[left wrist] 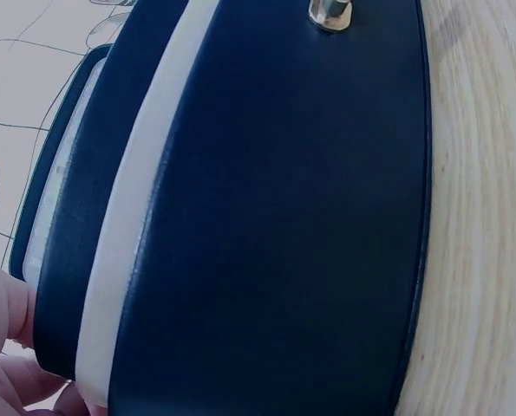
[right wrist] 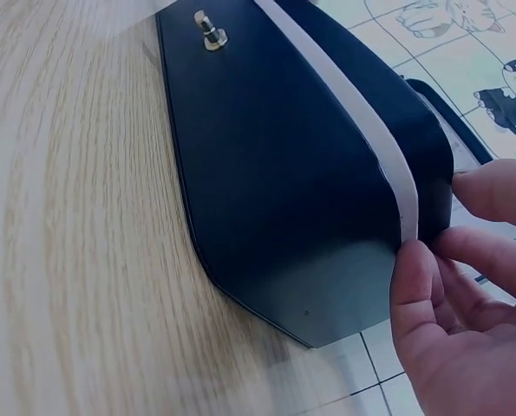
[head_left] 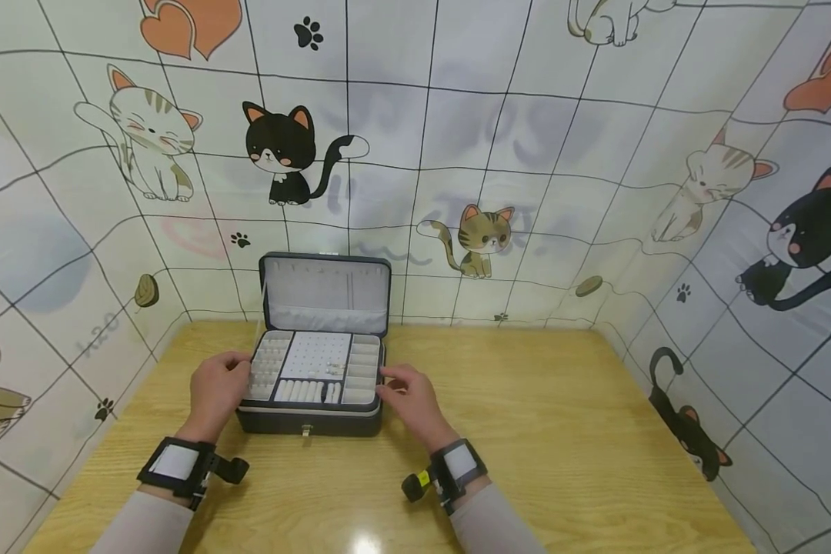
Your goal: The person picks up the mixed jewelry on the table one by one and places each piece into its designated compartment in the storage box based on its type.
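A dark jewelry box (head_left: pixel 273 422) stands on the table with its pale-lined lid (head_left: pixel 325 286) raised at the back. In its top sits a jewelry tray (head_left: pixel 362 371) with side compartments, a dotted middle panel holding a few tiny earrings, and ring rolls in front. My left hand (head_left: pixel 215 388) grips the tray's left end. At the opposite end, my right hand (head_left: pixel 415 400) holds the tray between thumb and curled fingers. In the right wrist view, fingertips (right wrist: pixel 415 269) meet a white band (right wrist: pixel 370 130) below the tray's dark rim. The box's lower interior is hidden.
The wooden table (head_left: pixel 526 431) reaches right of the box. Cat-printed cloth (head_left: pixel 402 138) hangs behind and along both sides, close behind the lid. A metal clasp (head_left: pixel 307 430) juts from the box's front. Each wrist wears a strapped camera (head_left: pixel 230 469).
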`<state>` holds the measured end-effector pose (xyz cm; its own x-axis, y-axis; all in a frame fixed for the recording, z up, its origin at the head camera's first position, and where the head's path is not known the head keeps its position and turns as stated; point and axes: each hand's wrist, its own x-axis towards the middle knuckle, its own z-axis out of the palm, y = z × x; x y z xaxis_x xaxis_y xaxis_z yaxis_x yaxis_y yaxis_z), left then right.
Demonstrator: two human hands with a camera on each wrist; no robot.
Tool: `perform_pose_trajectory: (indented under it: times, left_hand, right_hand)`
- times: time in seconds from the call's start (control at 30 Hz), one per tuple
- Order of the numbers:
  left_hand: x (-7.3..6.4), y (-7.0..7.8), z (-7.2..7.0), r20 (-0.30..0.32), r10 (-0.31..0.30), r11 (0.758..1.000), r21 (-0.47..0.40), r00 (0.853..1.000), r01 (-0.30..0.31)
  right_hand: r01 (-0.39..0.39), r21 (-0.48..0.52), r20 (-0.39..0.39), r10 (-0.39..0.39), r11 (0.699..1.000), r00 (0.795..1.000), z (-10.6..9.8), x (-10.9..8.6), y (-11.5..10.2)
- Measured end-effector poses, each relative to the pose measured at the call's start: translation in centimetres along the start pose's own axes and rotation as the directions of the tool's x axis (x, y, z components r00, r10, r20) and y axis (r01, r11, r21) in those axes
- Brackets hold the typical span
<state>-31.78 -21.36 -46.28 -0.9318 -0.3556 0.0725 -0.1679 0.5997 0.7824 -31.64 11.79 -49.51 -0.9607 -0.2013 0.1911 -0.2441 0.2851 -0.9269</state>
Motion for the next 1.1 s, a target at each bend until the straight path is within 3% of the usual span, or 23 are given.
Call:
perform_pose_trajectory:
  times: [0.57,0.87,1.1]
  left_hand:
    - [0.1,-0.3,0.2,-0.005,0.034,0.999,0.015,0.999,-0.034]
    - [-0.5,0.2,0.4,-0.030,0.169,0.977,0.140,0.985,-0.164]
    - [-0.5,0.3,0.6,-0.036,0.287,0.939,0.210,0.957,-0.274]
  right_hand:
    - [0.055,-0.162,0.009,-0.055,0.985,0.998,0.4,-0.3,-0.5]
    - [0.074,-0.243,-0.007,-0.078,0.967,0.997,0.9,-0.5,-0.6]
    - [0.125,-0.335,0.001,-0.133,0.934,0.991,1.2,-0.6,-0.5]
